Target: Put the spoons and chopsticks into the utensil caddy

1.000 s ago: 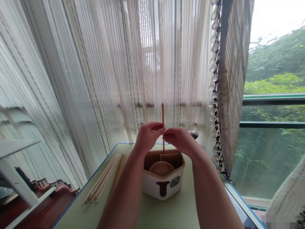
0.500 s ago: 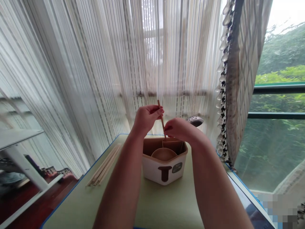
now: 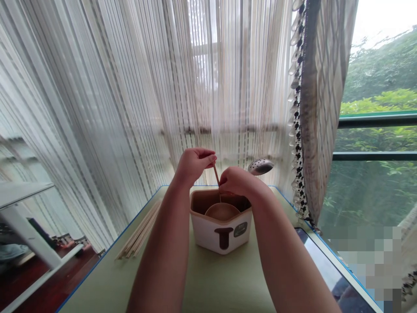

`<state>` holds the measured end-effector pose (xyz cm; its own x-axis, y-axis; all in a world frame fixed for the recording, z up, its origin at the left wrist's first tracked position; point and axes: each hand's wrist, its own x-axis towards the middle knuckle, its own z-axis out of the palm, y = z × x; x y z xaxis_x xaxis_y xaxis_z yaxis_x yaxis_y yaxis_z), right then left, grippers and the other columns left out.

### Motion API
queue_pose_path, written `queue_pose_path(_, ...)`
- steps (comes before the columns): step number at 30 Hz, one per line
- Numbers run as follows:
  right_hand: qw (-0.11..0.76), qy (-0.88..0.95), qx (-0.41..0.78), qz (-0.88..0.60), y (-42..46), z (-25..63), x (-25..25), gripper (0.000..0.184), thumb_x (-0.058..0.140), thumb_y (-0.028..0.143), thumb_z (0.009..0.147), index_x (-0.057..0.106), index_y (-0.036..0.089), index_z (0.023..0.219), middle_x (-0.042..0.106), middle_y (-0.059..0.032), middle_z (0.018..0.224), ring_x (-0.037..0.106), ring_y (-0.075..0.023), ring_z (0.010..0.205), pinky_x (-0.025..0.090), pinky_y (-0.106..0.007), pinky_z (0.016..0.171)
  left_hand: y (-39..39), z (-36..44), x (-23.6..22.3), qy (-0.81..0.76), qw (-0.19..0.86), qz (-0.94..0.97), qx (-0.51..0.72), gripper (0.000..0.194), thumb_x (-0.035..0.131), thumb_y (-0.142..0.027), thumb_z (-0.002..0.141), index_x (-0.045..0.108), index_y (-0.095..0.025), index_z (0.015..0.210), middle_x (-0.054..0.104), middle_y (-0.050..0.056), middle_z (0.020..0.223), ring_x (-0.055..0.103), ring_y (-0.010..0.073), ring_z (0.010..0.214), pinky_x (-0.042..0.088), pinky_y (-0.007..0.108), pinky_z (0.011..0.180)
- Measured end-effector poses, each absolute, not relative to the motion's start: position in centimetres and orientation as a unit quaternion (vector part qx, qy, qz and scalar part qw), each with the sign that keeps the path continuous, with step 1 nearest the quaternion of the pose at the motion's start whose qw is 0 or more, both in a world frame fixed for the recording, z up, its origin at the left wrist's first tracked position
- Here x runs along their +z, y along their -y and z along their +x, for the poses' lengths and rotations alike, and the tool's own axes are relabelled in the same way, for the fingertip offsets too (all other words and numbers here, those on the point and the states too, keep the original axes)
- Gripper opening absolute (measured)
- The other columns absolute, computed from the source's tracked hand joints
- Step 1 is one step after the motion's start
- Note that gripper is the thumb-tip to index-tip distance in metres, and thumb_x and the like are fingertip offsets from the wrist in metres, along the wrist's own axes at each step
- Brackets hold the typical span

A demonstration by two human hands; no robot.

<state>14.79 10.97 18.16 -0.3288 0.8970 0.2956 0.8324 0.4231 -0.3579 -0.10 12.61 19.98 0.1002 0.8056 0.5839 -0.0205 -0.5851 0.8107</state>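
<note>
A slim brown wooden chopstick slants over the back of a white and brown utensil holder. My left hand pinches it near its upper end. Lower down, my right hand closes its fingers around the same chopstick, just above the holder's rear rim. The chopstick's lower end is hidden by my right hand and the rim. Inside the holder are dividers and a rounded brown piece at the front. Behind my right hand rises a perforated metal skimmer; its handle is hidden.
Several pale wooden chopsticks lie in a bundle on the table, left of my left forearm. A dark glossy tablet-like panel lies along the right edge. Sheer curtains hang just behind the table.
Both hands have lowered a little along with the chopstick. My left hand now covers its top end, which stuck out above the fingers before. The view has shifted slightly.
</note>
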Motion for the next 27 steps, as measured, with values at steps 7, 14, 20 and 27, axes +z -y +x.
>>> queue_pose_path(7,0.243,0.805,0.126,-0.527,-10.9,15.0,18.6,0.011,0.061,0.022,0.068,0.065,0.019,0.058,0.059,0.0008,0.046,0.047,-0.0077,0.037,0.032,-0.021,0.041,-12.7,0.1,19.8,-0.318,0.354,0.664,0.576,0.031,0.077,-0.027,0.056,0.069,-0.009,0.08,0.066,0.008,0.069,0.064,0.0177,0.067,0.055,0.039,0.07)
queue_pose_path(14,0.169,0.805,0.107,-0.558,-10.6,15.0,19.3,0.013,0.059,0.027,0.071,0.068,0.017,0.069,0.063,-0.0009,0.056,0.051,-0.009,0.047,0.034,-0.021,0.047,-12.4,-0.3,20.1,-0.337,0.314,0.683,0.567,0.024,0.074,-0.027,0.061,0.069,-0.011,0.079,0.066,0.005,0.068,0.063,0.0147,0.066,0.055,0.034,0.069)
queue_pose_path(20,0.15,0.814,0.072,-0.557,-10.5,14.8,19.1,0.015,0.057,0.027,0.072,0.069,0.019,0.074,0.064,-0.0011,0.06,0.051,-0.0096,0.049,0.032,-0.022,0.048,-12.3,-0.4,20.1,-0.342,0.295,0.692,0.562,0.023,0.072,-0.027,0.063,0.068,-0.012,0.079,0.066,0.005,0.07,0.063,0.0142,0.067,0.055,0.033,0.068)
queue_pose_path(27,0.131,0.813,0.053,-0.565,-10.7,14.5,19.1,0.018,0.059,0.027,0.07,0.07,0.019,0.081,0.067,-0.0046,0.068,0.057,-0.0128,0.057,0.035,-0.022,0.05,-11.6,-0.5,20.3,-0.397,0.196,0.721,0.532,0.026,0.073,-0.026,0.062,0.068,-0.014,0.085,0.068,0.007,0.076,0.063,0.016,0.071,0.052,0.033,0.069)
